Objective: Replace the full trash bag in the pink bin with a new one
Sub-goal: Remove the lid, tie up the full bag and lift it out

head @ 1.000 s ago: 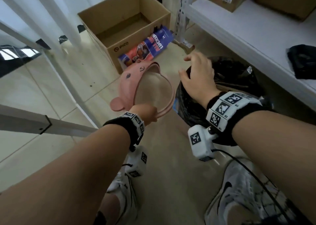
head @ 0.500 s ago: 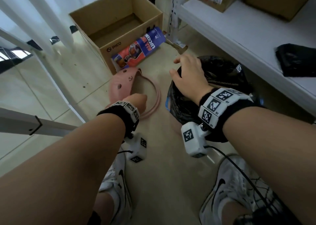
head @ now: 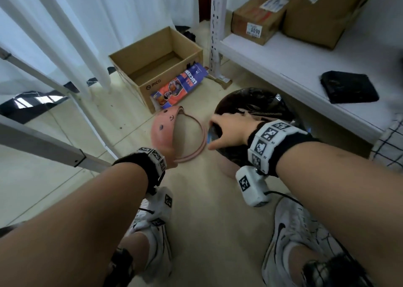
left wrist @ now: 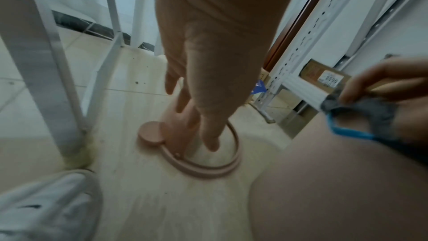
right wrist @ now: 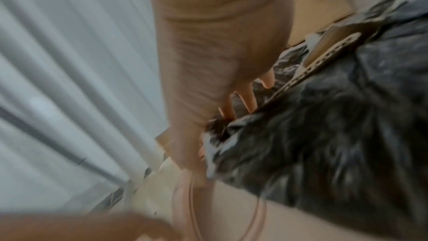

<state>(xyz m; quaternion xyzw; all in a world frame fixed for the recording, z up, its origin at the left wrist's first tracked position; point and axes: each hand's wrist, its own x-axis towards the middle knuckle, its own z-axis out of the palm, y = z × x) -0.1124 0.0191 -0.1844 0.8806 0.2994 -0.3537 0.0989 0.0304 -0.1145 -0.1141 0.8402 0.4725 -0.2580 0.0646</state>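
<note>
**A:** Looking down from the head view, I see the pink bin ring (head: 197,143) lying flat on the pale tile floor (head: 207,210). It is a thin smooth plastic hoop with a round ear and a small drawn face on its flap. What is at three o'clock of it?

**B:** The black trash bag (head: 257,103), glossy and crinkled, bulging out of the bin below the white shelf (head: 294,68). Corrugated cardboard scraps (right wrist: 329,50) poke out of its open mouth. The bin itself I cannot make out beneath the film.

**A:** And my hands?

**B:** My left hand (left wrist: 203,83) reaches straight down, fingers extended and slightly parted, tips resting on the ring's flap. My right hand (head: 233,130) sits at the bag's nine o'clock edge, thumb and fingers pinching the gathered black film with its blue drawstring (left wrist: 347,132).

**A:** Anything at twelve o'clock?

**B:** An open brown carton (head: 157,68), with a colourful printed packet (head: 181,86) leaning against its front. Two sealed cardboard boxes (head: 259,18) and a flat black pouch (head: 349,87) lie on the shelf.
</note>
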